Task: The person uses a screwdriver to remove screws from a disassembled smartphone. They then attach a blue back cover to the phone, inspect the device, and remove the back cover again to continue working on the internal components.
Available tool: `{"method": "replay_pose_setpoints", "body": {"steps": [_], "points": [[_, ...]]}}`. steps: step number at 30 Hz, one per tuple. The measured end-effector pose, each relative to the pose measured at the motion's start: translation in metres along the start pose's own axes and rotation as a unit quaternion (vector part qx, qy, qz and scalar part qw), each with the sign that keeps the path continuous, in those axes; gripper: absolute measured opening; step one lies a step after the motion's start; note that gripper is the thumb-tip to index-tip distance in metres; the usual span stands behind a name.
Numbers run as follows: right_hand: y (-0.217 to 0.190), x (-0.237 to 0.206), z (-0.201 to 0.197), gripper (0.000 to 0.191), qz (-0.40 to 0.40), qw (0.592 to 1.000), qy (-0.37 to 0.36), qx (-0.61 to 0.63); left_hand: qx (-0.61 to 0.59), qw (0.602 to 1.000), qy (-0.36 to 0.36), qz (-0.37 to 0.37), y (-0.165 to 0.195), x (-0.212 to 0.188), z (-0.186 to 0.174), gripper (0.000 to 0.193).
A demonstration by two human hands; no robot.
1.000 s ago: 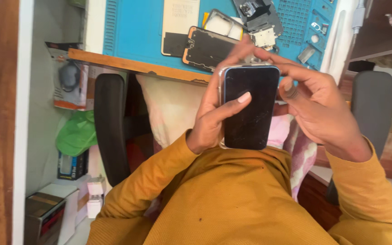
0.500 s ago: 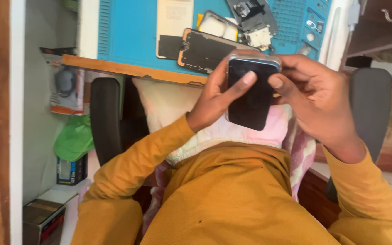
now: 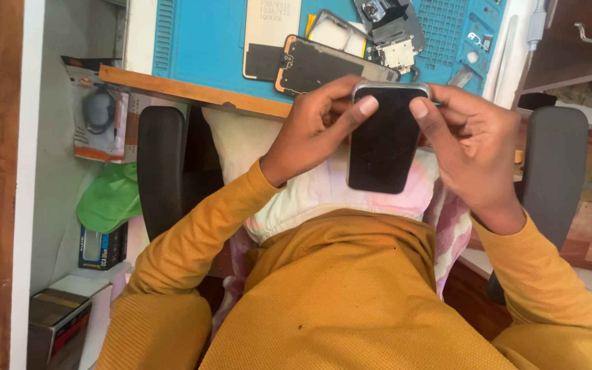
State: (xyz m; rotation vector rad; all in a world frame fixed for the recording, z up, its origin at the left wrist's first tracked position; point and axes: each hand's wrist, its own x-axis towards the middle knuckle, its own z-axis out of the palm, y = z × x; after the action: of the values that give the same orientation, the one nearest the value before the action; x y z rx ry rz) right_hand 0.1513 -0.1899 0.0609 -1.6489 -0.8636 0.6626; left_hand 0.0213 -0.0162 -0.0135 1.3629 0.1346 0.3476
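Note:
A black smartphone (image 3: 384, 140) with a dark screen is held upright over my lap, just in front of the desk edge. My left hand (image 3: 316, 123) grips its left side, thumb pressed on the upper screen. My right hand (image 3: 471, 147) wraps the right side, thumb also on the top of the screen. Both arms wear mustard-yellow sleeves.
A blue work mat (image 3: 203, 34) on the wooden desk carries a disassembled phone frame (image 3: 323, 65), a white panel (image 3: 268, 38) and small parts (image 3: 392, 31). Black chair armrests (image 3: 162, 164) flank me. A green bag (image 3: 107, 199) and boxes (image 3: 56, 329) sit at the left.
The phone has dropped slightly lower and both thumbs have shifted onto its top edge; the view has moved a little closer to the desk.

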Motion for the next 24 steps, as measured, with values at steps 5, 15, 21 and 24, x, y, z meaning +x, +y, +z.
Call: {"method": "replay_pose_setpoints", "body": {"steps": [5,15,21,24], "points": [[0.012,0.001,0.002,0.036,0.058,0.997,0.019,0.055,0.005,0.998,0.059,-0.033,0.003,0.0,-0.002,0.036],[0.021,0.011,-0.002,0.039,0.177,0.96,-0.171,0.132,-0.179,0.973,0.148,0.017,0.006,0.01,-0.035,0.041],[0.02,0.008,0.004,0.028,0.159,0.97,-0.133,0.131,-0.137,0.978,0.146,0.055,0.003,0.009,-0.03,0.039],[0.021,0.004,0.008,0.027,0.155,0.977,-0.106,0.104,-0.154,0.975,0.155,0.038,0.003,0.009,-0.03,0.039]]}}
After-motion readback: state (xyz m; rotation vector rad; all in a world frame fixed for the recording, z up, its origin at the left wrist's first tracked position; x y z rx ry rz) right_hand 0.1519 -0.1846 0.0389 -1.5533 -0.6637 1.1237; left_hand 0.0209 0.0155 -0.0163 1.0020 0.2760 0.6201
